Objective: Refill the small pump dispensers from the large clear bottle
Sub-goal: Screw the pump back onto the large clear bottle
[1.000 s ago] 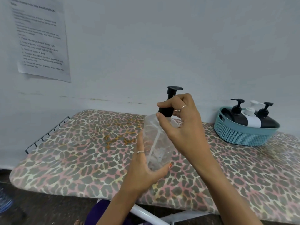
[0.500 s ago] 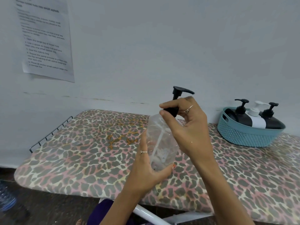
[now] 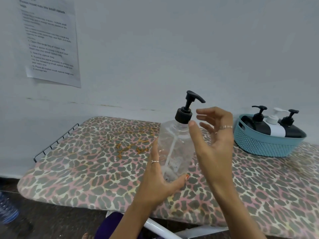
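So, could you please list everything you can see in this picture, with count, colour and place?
Clear bottle: one, transparent, nearly empty, held above the board.
Pump: one, black, on the clear bottle's neck.
Basket: one, light blue, on the board at far right.
Dispensers: three in the basket, two black, one white between them.
Board: one, leopard-print cover, along the wall.
Rack: one, dark wire, at the board's left end.
Sheet: one, white printed paper, on the wall at upper left.
Left hand: grips the clear bottle's base, ring on a finger.
Right hand: fingers spread, just right of the pump, holding nothing.
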The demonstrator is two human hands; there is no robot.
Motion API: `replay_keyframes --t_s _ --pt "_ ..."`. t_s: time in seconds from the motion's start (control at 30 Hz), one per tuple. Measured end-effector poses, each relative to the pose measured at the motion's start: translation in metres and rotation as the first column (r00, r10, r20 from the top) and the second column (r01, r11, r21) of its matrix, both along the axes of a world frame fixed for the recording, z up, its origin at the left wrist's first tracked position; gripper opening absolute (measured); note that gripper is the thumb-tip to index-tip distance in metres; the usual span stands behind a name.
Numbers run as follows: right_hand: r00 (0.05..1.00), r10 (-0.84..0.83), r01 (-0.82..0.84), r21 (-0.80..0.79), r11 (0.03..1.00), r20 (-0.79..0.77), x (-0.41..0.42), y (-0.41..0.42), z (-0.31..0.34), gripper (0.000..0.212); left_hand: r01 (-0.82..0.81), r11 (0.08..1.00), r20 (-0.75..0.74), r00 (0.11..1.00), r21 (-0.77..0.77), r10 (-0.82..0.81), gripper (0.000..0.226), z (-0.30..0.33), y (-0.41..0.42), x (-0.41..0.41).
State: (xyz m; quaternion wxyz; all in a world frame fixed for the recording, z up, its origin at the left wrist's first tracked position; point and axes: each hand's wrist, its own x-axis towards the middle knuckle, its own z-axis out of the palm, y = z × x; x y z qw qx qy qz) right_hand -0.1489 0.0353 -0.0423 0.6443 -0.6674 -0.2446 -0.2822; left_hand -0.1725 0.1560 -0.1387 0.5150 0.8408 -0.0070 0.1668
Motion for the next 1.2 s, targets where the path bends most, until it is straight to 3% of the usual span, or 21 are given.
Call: replay_keyframes --t_s 0.1,0.2,0.3,0.5,0.7,1.07,1.2 --pt "0.976 0.182 -0.184 -0.002 0.983 -0.118 0.012 -0.002 0.011 0.036 0.000 1.000 0.000 1.000 0.002 0.000 0.118 0.000 0.000 0.000" --pt "0.938 0.305 -0.314 -0.027 0.949 -0.165 0.017 -0.001 0.017 0.031 0.002 1.000 -0.003 1.000 0.011 -0.002 0.118 0.000 0.000 -0.001" --pt "0.947 0.271 -0.282 -0.046 0.958 -0.175 0.020 -0.001 0.020 0.024 0.008 1.000 -0.003 1.000 0.009 -0.008 0.118 0.001 0.000 -0.002" --pt "0.973 0.127 -0.157 -0.145 0.977 -0.194 0.019 0.006 0.026 0.037 0.014 1.000 0.008 1.000 0.010 -0.014 0.118 0.000 0.000 -0.002" --pt "0.954 0.245 -0.261 -0.072 0.963 -0.173 0.014 -0.003 0.021 0.018 0.000 1.000 0.003 1.000 -0.001 0.000 0.117 0.000 0.000 -0.001" --pt "0.979 0.126 -0.139 -0.079 0.987 -0.158 0.017 0.004 0.012 0.034 0.006 1.000 0.011 1.000 -0.005 -0.006 0.117 -0.002 0.001 0.000" --pt "0.955 0.218 -0.236 -0.069 0.969 -0.203 0.015 0.004 0.013 0.038 0.000 1.000 0.005 1.000 -0.001 0.000 0.116 -0.001 0.001 0.000"
